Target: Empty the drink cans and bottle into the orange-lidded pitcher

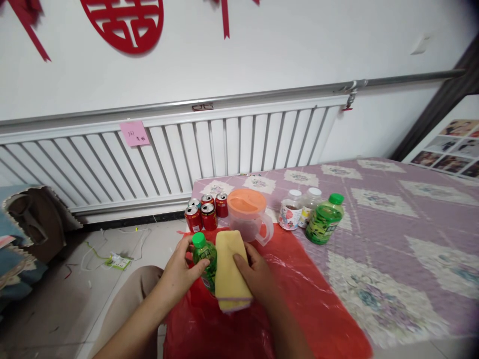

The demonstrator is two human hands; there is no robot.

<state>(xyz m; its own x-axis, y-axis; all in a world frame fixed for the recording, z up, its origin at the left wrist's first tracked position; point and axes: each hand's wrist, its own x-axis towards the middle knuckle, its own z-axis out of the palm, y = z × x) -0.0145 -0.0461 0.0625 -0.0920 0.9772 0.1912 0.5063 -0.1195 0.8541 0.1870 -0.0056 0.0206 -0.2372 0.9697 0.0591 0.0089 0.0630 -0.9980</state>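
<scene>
My left hand (185, 267) is wrapped round a green-capped bottle (207, 255) with a green label, tilted slightly. In my right hand (256, 271) is a folded yellow cloth (231, 267), its thumb lying across the front. The cloth is right beside the bottle and hides part of its right side. Beneath both hands spreads a red plastic sheet (299, 294). Just behind them stands a clear plastic pitcher (243, 227) with an orange lid (247, 201) and a handle on its right.
Several opened drink cans (208, 217) stand left of the pitcher. To its right are two white-capped bottles (290, 212) and a larger green bottle (325, 219). A patterned purple cover (385, 239) lies under them. Behind is a white radiator (224, 149) with a pink note (134, 133).
</scene>
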